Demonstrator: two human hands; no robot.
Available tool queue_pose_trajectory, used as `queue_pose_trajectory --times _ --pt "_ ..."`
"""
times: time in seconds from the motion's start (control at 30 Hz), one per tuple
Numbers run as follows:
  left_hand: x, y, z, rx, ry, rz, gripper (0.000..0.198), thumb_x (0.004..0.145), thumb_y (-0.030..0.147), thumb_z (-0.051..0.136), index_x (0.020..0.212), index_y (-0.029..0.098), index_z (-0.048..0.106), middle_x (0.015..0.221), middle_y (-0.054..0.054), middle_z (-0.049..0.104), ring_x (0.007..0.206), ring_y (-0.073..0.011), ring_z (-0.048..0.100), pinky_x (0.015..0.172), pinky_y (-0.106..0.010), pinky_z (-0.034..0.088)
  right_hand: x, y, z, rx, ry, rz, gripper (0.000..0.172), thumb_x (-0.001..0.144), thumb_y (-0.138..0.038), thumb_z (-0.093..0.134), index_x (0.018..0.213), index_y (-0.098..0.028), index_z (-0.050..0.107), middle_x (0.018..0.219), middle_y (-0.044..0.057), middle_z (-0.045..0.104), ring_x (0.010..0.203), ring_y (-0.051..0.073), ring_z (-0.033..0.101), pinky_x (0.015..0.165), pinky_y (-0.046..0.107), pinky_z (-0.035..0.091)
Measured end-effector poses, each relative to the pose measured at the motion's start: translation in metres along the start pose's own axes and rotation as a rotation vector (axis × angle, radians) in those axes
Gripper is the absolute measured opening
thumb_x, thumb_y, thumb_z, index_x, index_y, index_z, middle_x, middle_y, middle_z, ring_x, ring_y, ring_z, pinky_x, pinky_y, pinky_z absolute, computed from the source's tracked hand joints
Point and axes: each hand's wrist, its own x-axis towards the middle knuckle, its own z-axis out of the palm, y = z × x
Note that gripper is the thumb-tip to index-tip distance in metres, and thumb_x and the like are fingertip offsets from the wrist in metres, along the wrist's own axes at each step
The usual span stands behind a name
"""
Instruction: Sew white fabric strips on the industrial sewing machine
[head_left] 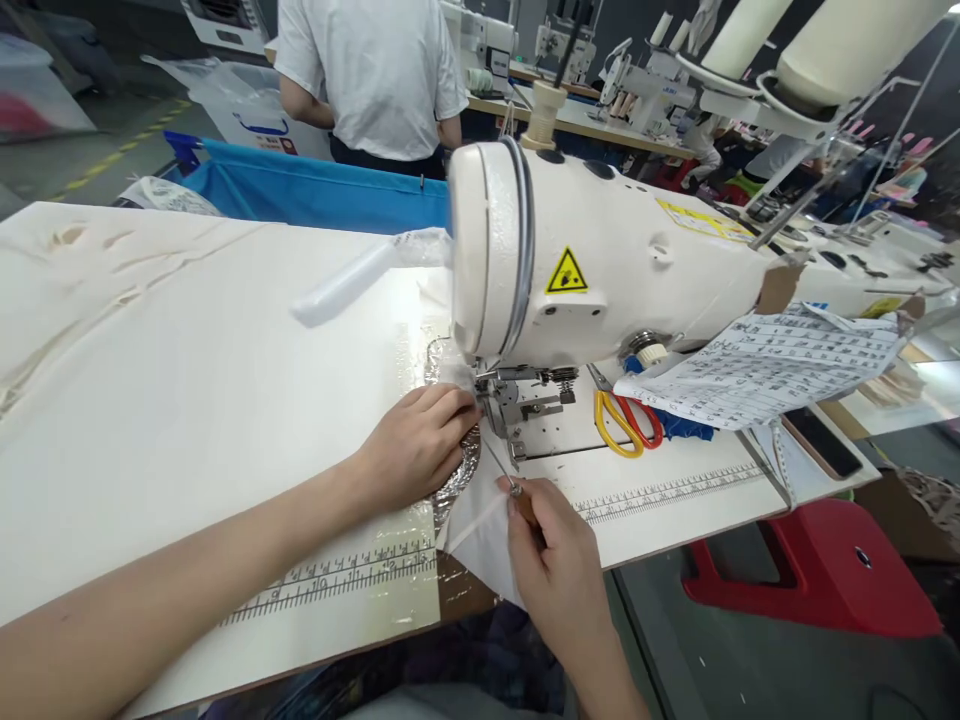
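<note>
White fabric piece (pixel 480 545) at the sewing machine (pixel 615 250), left hand (pixel 420 440) by the presser foot, right hand (pixel 559 565) grasping a wooden-handled awl (pixel 527 507).
The left hand is half closed, fingers curled and lowered beside the foot; whether it pinches cloth cannot be told. The right hand is wrapped around the awl's handle, its metal shaft pointing to 11 o'clock, toward the foot. The fabric lies between the hands, at the left hand's 4 o'clock and the right hand's 9 o'clock, reaching the table's front edge. Scissors (pixel 628 425) with yellow and red handles lie at the right hand's 1 o'clock. Beyond the table, at the left hand's 11 o'clock, hangs a blue cloth bin (pixel 315 180), its contents mostly hidden; at 10 o'clock, far off, a translucent tub (pixel 37 75) holds something red.
</note>
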Motion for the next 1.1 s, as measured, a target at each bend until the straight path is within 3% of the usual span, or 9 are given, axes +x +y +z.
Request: queue_pose_trajectory --times 0.2,0.33,0.4,0.5,0.6,0.77,0.87,0.97,1.1 --pt "0.003 0.001 -0.002 0.000 -0.109 -0.073 0.041 0.097 0.016 0.039 0.129 0.002 0.059 0.127 -0.019 0.057 0.118 -0.0307 0.053 0.097 -0.047 0.052 0.006 0.003 0.001 0.038 -0.011 -0.035 0.024 0.102 -0.019 0.045 0.115 -0.017 0.065 0.098 0.007 0.070 0.085 0.018 0.068 0.076 0.024 0.054" --pt "0.006 0.003 -0.006 -0.031 -0.135 -0.127 0.037 0.097 0.018 0.041 0.124 0.002 0.062 0.121 -0.018 0.058 0.111 -0.0287 0.054 0.096 -0.044 0.052 0.010 -0.003 0.002 0.213 -0.075 0.050 0.022 0.105 -0.029 0.050 0.116 -0.022 0.068 0.066 -0.003 0.058 0.050 0.013 0.053 0.049 0.021 0.046" --pt "0.012 0.004 -0.010 -0.020 -0.175 -0.131 0.033 0.097 0.020 0.044 0.116 0.002 0.064 0.114 -0.018 0.059 0.106 -0.0288 0.055 0.091 -0.042 0.053 0.015 -0.013 0.002 0.268 -0.067 0.081 0.022 0.105 -0.033 0.051 0.114 -0.023 0.069 0.059 -0.005 0.051 0.044 0.012 0.046 0.041 0.021 0.039" --pt "0.023 0.007 -0.013 0.025 -0.235 -0.123 0.023 0.096 0.020 0.049 0.101 0.005 0.066 0.101 -0.017 0.061 0.096 -0.0292 0.055 0.076 -0.039 0.054 0.019 -0.032 0.004 0.270 -0.017 -0.004 0.021 0.104 -0.028 0.051 0.113 -0.025 0.070 0.069 -0.002 0.060 0.047 0.012 0.049 0.044 0.021 0.042" --pt "0.031 0.009 -0.008 0.039 -0.187 -0.185 0.018 0.096 0.011 0.047 0.096 0.009 0.065 0.098 -0.015 0.064 0.089 -0.0266 0.056 0.064 -0.034 0.051 0.012 -0.046 0.008 0.217 0.018 -0.153 0.024 0.103 -0.018 0.048 0.118 -0.026 0.065 0.087 0.000 0.066 0.058 0.013 0.058 0.054 0.022 0.048" --pt "0.028 -0.002 0.005 -0.057 -0.046 -0.282 0.022 0.100 0.014 0.046 0.094 0.010 0.066 0.098 -0.012 0.065 0.090 -0.0241 0.059 0.072 -0.036 0.054 -0.011 -0.039 0.006 0.021 -0.020 -0.385 0.037 0.101 -0.014 0.042 0.137 -0.022 0.049 0.091 0.005 0.067 0.077 0.019 0.066 0.067 0.028 0.052" --pt "0.023 -0.017 0.006 -0.215 0.005 -0.288 0.027 0.102 0.023 0.045 0.090 0.013 0.067 0.094 -0.008 0.066 0.089 -0.0201 0.062 0.077 -0.034 0.055 -0.015 -0.025 -0.001 -0.065 0.004 -0.260 0.030 0.104 -0.016 0.041 0.133 -0.019 0.049 0.102 0.007 0.072 0.085 0.020 0.071 0.072 0.027 0.054" --pt "0.022 -0.027 0.005 -0.421 0.037 -0.300 0.029 0.098 0.031 0.048 0.085 0.016 0.068 0.092 -0.007 0.068 0.090 -0.0205 0.062 0.079 -0.035 0.054 -0.007 -0.011 -0.006 -0.148 0.060 -0.078 0.023 0.107 -0.024 0.042 0.127 -0.016 0.051 0.096 0.007 0.074 0.077 0.021 0.072 0.062 0.027 0.052" --pt "0.024 -0.029 0.003 -0.529 0.055 -0.352 0.031 0.095 0.035 0.047 0.084 0.018 0.070 0.088 -0.006 0.067 0.087 -0.0211 0.063 0.077 -0.034 0.051 0.011 0.001 -0.001 -0.330 0.122 -0.069 0.029 0.105 -0.021 0.034 0.125 -0.010 0.053 0.090 0.009 0.074 0.066 0.023 0.070 0.054 0.030 0.045"
